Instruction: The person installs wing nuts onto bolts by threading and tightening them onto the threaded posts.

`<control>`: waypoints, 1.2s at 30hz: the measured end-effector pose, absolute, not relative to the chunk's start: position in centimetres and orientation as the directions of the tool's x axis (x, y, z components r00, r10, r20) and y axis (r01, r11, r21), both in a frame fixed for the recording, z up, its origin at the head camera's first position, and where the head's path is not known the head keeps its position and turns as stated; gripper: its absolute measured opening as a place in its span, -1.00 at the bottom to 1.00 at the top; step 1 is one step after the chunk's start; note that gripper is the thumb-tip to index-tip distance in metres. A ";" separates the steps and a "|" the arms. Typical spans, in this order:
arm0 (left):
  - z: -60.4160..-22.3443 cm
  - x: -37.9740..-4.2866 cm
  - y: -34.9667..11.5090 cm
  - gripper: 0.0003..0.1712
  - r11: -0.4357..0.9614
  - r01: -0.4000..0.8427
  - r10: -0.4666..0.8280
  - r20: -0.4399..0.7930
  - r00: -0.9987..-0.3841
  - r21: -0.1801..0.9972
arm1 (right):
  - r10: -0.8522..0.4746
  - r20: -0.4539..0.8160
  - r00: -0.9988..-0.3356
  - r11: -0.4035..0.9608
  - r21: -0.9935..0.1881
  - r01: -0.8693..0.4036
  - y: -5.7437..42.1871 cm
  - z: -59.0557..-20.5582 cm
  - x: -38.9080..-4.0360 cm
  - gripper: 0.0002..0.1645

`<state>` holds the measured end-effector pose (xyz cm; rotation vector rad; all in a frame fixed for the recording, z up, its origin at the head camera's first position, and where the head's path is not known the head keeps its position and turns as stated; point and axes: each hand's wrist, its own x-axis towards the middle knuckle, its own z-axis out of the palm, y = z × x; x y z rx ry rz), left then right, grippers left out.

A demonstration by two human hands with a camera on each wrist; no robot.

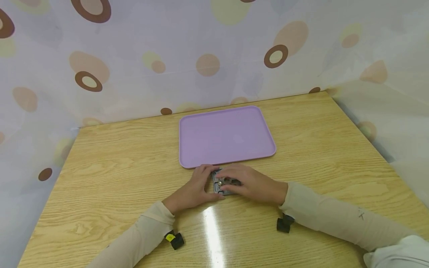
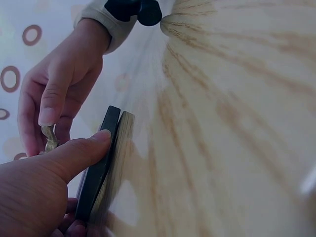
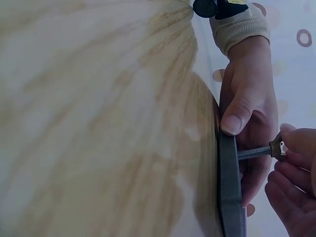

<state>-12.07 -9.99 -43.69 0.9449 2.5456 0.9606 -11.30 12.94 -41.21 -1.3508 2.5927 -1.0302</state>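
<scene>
A flat grey metal plate (image 1: 216, 189) with recesses lies on the table, just in front of the tray. My left hand (image 1: 194, 187) grips it from the left, thumb at the near edge and fingers at the far edge. From the plate rises a threaded bolt (image 3: 253, 153), upright, with a brass-coloured wing nut (image 3: 277, 147) near its top. The thumb and fingers of my right hand (image 1: 256, 185) pinch that wing nut. The left wrist view shows the plate edge-on under my left thumb; the right hand covers part of the plate in the head view.
A purple tray (image 1: 226, 136) rests on the wooden table (image 1: 127, 156) behind the hands. A patterned curtain (image 1: 187, 44) hangs along the table's back and sides. Black wrist devices are strapped at both sleeves.
</scene>
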 end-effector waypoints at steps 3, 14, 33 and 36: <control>-43.7 -12.1 -10.0 -0.03 0.570 0.484 0.657 -0.014 -0.754 0.663 | -0.736 0.253 -0.627 0.404 -0.579 -0.708 12.9 -41.2 -11.3 -0.53; -43.7 -12.1 -10.0 -0.01 0.566 0.490 0.657 -0.004 -0.754 0.663 | -0.715 0.265 -0.647 0.414 -0.585 -0.697 13.5 -41.1 -11.3 -0.61; -43.8 -12.1 -10.0 0.00 0.564 0.483 0.652 -0.002 -0.759 0.670 | -0.708 0.307 -0.636 0.385 -0.587 -0.712 13.8 -40.8 -11.3 -0.81; -43.8 -12.1 -10.0 -0.01 0.565 0.484 0.651 -0.001 -0.759 0.669 | -0.712 0.305 -0.633 0.382 -0.588 -0.713 13.8 -40.9 -11.4 -0.82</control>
